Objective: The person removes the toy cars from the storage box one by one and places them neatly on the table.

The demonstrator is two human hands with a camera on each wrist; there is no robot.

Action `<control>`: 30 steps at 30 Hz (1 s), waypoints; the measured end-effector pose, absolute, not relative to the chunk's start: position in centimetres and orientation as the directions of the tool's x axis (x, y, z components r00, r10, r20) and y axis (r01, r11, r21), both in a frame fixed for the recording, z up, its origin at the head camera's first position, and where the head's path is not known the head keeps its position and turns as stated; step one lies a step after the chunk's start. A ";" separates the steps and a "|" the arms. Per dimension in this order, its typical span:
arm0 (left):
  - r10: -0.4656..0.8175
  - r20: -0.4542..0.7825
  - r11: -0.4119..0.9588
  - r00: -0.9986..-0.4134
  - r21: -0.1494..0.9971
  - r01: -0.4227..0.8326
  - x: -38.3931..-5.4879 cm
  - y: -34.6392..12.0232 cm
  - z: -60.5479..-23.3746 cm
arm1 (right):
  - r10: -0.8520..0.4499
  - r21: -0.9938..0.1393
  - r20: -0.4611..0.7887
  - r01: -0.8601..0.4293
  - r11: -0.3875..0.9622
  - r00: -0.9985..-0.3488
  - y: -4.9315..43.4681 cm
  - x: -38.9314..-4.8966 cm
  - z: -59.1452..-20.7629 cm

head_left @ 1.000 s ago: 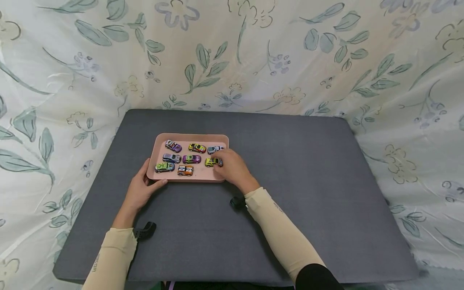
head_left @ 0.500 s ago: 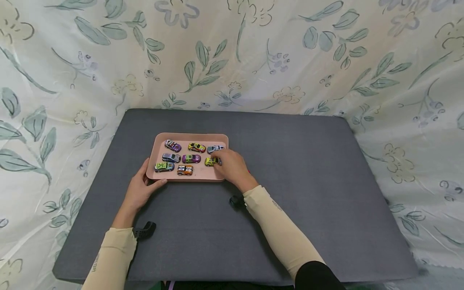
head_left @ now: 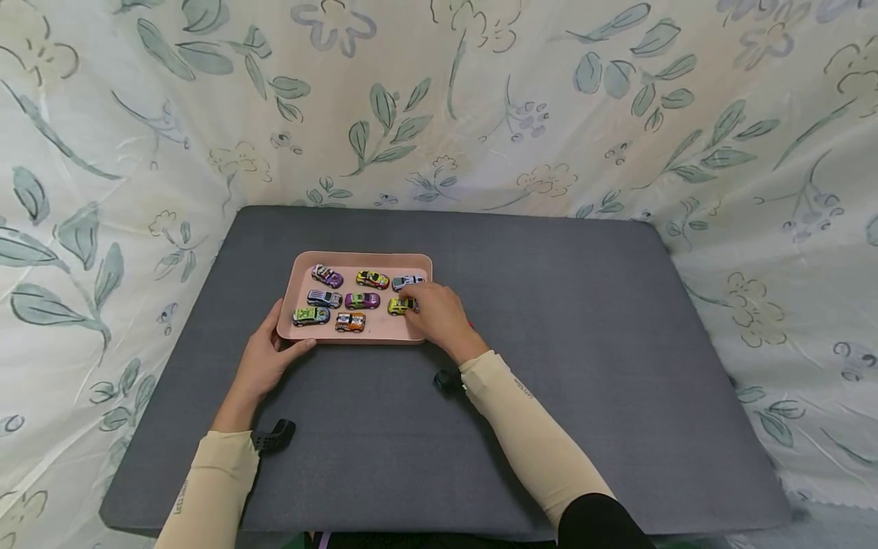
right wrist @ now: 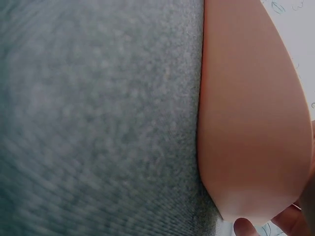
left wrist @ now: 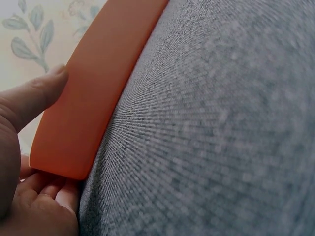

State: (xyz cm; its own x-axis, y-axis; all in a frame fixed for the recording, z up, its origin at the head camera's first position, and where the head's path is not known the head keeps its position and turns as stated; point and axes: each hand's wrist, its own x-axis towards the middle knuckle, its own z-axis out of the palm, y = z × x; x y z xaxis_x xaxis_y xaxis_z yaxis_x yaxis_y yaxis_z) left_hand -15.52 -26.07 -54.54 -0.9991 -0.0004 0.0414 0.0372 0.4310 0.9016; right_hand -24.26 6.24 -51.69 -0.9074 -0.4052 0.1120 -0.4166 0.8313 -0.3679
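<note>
Yellow-green toy car [head_left: 399, 306] sits at the R end of the pink tray [head_left: 384, 334], its R end in among the fingers of my R hand [head_left: 442, 316]; thumb & finger look curled in about it, a pinch as far as I can tell, tho tips & contact are hidden; the visible rest of it sticks out L of those fingers, wheels down by the look of it; long axis runs approx. L–R, abt parallel to the tray's long edge, so the key relation, I'd judge, is fingers across its width rather than nose to tail; R hand is clearly the nearer one, L hand [head_left: 266, 354] well apart at the tray's other end, thumb against the near wall, fingers bent round the corner, gripping it; just beyond my R fingers is the silver-blue car [head_left: 406, 283], its R end close by the knuckles, so clearance that way looks tight; L of the fingers, past a gap, comes the purple-green car [head_left: 362, 300], w/ the orange-white car [head_left: 350, 322] further L & nearer me; grey table [head_left: 583, 343] spreads off to R of that hand.
</note>
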 end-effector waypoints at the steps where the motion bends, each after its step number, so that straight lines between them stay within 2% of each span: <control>1: 0.001 0.044 0.436 -0.999 0.899 0.040 -15.5 -26.1 -54.5 | -0.404 -0.370 0.114 -0.416 0.831 -0.908 6.3 -24.3 -51.7; 13: -0.002 0.029 0.453 -1.000 0.891 0.025 -15.7 -26.0 -54.5 | -0.416 -0.368 0.149 -0.440 0.819 -0.897 6.5 -24.1 -51.6; 30: -0.006 0.028 0.483 -1.000 0.875 0.022 -15.5 -26.1 -54.5 | -0.440 -0.427 0.235 -0.499 0.754 -0.867 7.8 -23.4 -49.5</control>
State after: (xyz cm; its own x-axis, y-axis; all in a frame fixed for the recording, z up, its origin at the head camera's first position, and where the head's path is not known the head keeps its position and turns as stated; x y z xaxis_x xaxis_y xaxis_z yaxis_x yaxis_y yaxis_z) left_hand -15.54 -26.06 -54.47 -0.9996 -0.0060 0.0285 0.0220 0.4834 0.8751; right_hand -23.37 7.85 -49.48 -0.8665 -0.4402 0.2354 -0.4990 0.7543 -0.4266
